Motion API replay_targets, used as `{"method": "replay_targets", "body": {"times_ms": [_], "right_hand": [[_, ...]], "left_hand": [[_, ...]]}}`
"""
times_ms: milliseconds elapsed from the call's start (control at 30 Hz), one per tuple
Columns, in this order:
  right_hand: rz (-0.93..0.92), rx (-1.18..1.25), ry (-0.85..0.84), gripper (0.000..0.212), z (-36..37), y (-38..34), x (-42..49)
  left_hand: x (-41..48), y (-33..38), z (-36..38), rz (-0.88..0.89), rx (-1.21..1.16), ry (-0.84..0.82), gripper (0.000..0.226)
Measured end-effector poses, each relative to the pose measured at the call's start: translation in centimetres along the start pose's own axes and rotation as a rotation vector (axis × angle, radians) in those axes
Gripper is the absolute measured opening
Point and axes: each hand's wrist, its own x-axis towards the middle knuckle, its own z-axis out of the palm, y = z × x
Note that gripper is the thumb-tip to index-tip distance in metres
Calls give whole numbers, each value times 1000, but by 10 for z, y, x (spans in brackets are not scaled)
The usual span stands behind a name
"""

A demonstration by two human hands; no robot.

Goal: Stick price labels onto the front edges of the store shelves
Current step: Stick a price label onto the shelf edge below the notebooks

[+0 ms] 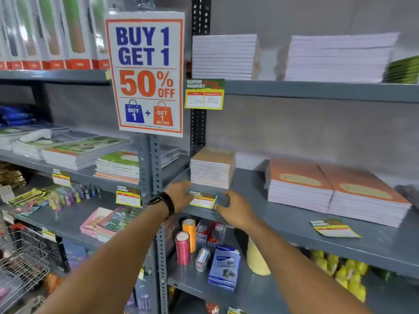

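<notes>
Left fingers [189, 193]: spread loosely, tips touching the left end of the price label [203, 200]; not clenched.
Right fingers [218, 207]: extended and apart, thumb at the label's right lower corner; nothing gripped.
Left hand [180, 196]: on the label's left side, a dark watch [162, 201] on the wrist.
Right hand [235, 208]: on the label's right side, forearm reaching in from below.
Price label: flat against the front edge of the middle shelf [294, 232], between both hands, just below a small stack of notebooks [212, 169].
Loose label [334, 227]: lying on the same shelf's top, well to the right, in front of the orange-covered books [335, 189].
Upper label [204, 94]: fixed on the front edge of the shelf above.
Promo sign [146, 73]: "BUY 1 GET 1 50% OFF", mounted on the grey upright.
Lower shelf: thread spools [184, 241] and small packets beneath the hands.
</notes>
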Motion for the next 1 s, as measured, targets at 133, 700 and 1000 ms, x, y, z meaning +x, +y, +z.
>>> {"method": "replay_targets", "body": {"times_ms": [133, 700, 1000], "right_hand": [[93, -100, -35, 54, 15, -19, 32], [149, 278, -3, 17, 43, -38, 49], [-24, -64, 62, 9, 72, -28, 2]], "left_hand": [[23, -7, 6, -37, 68, -201, 66], [31, -42, 2, 148, -429, -70, 8], [-19, -56, 12, 193, -295, 6, 10]]}}
